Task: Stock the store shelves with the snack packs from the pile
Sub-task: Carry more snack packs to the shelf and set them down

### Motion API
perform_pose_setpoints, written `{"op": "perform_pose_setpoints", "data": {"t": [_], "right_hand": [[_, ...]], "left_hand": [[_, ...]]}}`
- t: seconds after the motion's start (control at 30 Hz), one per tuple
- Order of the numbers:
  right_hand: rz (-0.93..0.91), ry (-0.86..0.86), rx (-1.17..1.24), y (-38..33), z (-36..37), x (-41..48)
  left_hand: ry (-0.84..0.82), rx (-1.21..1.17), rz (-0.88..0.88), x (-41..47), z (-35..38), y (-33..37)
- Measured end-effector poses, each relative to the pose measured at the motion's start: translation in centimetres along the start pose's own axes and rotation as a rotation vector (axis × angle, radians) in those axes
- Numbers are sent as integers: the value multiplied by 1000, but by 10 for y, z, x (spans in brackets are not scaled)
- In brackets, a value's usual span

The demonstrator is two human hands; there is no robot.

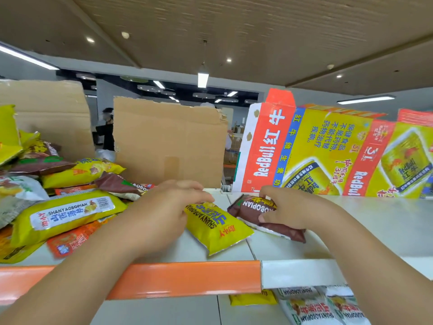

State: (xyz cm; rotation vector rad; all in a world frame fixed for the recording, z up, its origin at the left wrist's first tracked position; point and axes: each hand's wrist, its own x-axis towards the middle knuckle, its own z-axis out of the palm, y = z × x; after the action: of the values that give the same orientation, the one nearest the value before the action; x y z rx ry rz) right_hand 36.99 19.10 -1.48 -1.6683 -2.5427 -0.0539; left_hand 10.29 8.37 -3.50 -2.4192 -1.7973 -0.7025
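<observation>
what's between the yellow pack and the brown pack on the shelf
Only a narrow strip of bare white shelf, as the head view shows. The left hand holds the yellow pack, the right hand the brown pack.

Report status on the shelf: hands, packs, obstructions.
Left hand grips yellow pack, right hand grips brown pack. Both packs on shelf, pile at left. Red Bull carton upright behind.
</observation>
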Motion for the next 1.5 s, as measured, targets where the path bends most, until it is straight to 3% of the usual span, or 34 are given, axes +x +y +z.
{"op": "perform_pose_setpoints", "data": {"t": [0.07,0.13,0.33,0.47,0.67,0.9,1.07,1.17,1.3,1.5], "right_hand": [[-2,-10,19,8,1,1],[7,-31,5,15,2,3],[-48,-107,91,27,14,6],[-95,-109,88,27,23,3],[-171,-25,133,35,31,2],[-259,100,312,47,30,-7],[-264,216,377,87,18,-21],[-293,308,476,122,3,-50],[-367,336,663,186,-15,-105],[-342,339,680,292,-1,-179]], "left_hand": [[-172,167,4,9,0,-1],[-263,111,-3,13,5,2],[-139,296,21,29,13,13],[-313,121,-8,38,26,26],[-422,225,-60,41,29,30],[-312,133,-157,29,27,25],[3,112,-181,22,30,61],[142,33,-150,22,35,101],[280,134,-30,32,42,189],[217,136,41,50,109,313]]}}
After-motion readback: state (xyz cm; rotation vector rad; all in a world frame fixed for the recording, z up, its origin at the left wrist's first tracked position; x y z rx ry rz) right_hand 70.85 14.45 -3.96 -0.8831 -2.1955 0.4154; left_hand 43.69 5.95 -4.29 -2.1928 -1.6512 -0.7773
